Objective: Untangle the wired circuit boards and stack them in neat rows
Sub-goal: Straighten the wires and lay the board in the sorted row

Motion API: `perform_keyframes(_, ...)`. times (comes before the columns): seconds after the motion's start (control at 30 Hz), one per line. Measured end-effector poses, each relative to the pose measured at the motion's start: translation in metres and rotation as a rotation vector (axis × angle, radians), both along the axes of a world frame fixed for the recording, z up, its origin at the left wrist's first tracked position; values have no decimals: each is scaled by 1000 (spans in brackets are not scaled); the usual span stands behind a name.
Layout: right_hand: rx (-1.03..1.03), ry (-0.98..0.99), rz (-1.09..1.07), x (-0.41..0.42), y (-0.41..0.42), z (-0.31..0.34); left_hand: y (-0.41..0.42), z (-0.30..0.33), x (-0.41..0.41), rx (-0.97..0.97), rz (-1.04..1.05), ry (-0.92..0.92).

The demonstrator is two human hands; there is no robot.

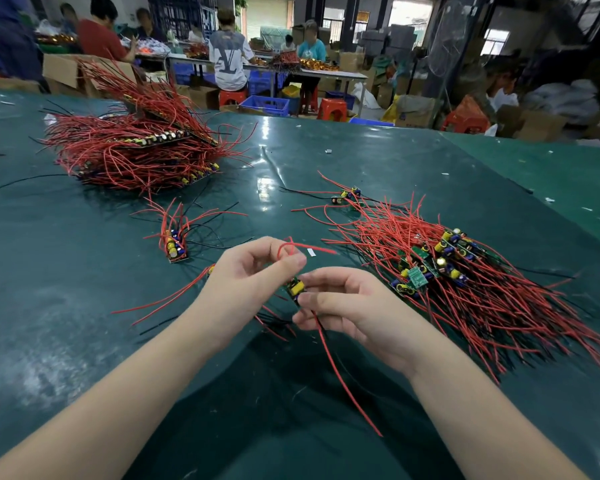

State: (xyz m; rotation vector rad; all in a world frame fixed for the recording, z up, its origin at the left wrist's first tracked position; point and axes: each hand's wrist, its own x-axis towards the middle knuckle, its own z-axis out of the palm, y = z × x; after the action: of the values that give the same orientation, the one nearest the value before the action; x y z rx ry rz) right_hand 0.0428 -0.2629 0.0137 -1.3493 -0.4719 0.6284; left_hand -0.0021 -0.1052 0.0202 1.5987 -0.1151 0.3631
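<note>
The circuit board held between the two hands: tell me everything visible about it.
The circuit board is small and green, with a yellow component on top. It is held tilted above the green table, mostly hidden. The right hand pinches it; the left hand pinches one looped red wire. Another red wire trails toward the camera.

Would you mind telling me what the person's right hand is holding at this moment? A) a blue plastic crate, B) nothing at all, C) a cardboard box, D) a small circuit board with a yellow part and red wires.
D: the right hand pinches a small circuit board with a yellow part, its red wires trailing down, while the left hand holds a looped red wire.
</note>
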Motion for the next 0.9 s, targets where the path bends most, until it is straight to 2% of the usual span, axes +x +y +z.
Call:
perform_keyframes(0.07, -65, -53, -29, -1, 1, -1, 4, -1, 1, 353, 160, -152)
perform_keyframes(0.13, -102, -95, -64, -1, 2, -1, 8, 0, 1, 552, 230, -258)
perform_keyframes(0.17, -109, -107, -83, 0, 2, -1, 8, 1, 1, 548, 214, -263)
perform_keyframes(0.23, -111, -111, -118, 2, 1, 0, 8, 2, 1, 398, 112, -173)
perform_keyframes(0.37, -82, -55, -159, 6, -3, 2, 8, 5, 0, -100, -127, 43)
perform_keyframes(0.43, -85, -44, -155, 5, -3, 2, 9, 6, 1, -331, -201, 74)
perform_keyframes(0.47, -90, -41, -153, 5, -3, 1, 9, 6, 1, -383, -200, 68)
perform_keyframes(0.53, -94, -40, -152, 5, -2, 0, 10, 7, 2, -326, -99, 22)
perform_keyframes(0.63, -94, -47, -149, 5, -2, 0, 12, 6, 4, -51, 86, -80)
perform_keyframes(0.73, -98, -47, -153, 4, -2, -1, 10, 1, 5, 120, 96, -100)
perform_keyframes(0.9, -127, -51, -176, 3, -1, -1, 7, 1, 2, 181, -30, -12)
